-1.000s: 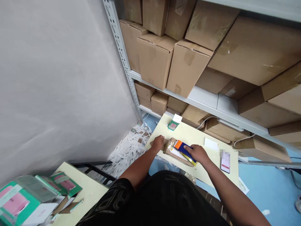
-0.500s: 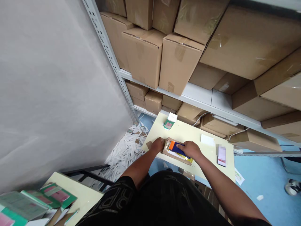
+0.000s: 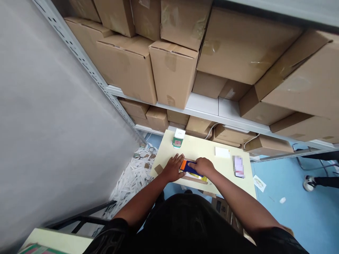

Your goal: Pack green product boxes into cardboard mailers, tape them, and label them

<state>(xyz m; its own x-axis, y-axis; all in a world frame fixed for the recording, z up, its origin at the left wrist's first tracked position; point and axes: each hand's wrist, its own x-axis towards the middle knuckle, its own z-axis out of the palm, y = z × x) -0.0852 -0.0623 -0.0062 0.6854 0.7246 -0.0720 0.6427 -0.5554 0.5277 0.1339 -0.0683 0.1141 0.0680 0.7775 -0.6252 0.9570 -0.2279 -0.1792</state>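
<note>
On the cream table [image 3: 198,146] lies a shallow piece of brown cardboard [image 3: 194,179], with something white and yellow showing on it. My right hand [image 3: 204,167] grips a flat dark-blue tool [image 3: 191,169] with an orange end and presses it over the cardboard; its exact kind is unclear. Fingers spread, my left hand [image 3: 173,168] rests at the cardboard's left end, close to the orange tip. Part of the cardboard is hidden beneath both hands and the tool.
A green box with a white flap [image 3: 178,138] stands at the table's back left. To the right are a white box [image 3: 222,152] and a phone [image 3: 238,166]. Shelves of cartons [image 3: 172,74] rise behind. Paper strips [image 3: 127,181] cover the floor at left; a person's shoe [image 3: 309,183] shows at right.
My left hand has gone from gripping the cardboard's left end to lying with fingers spread there. My right hand still holds the blue tool. The camera view has turned to the right.
</note>
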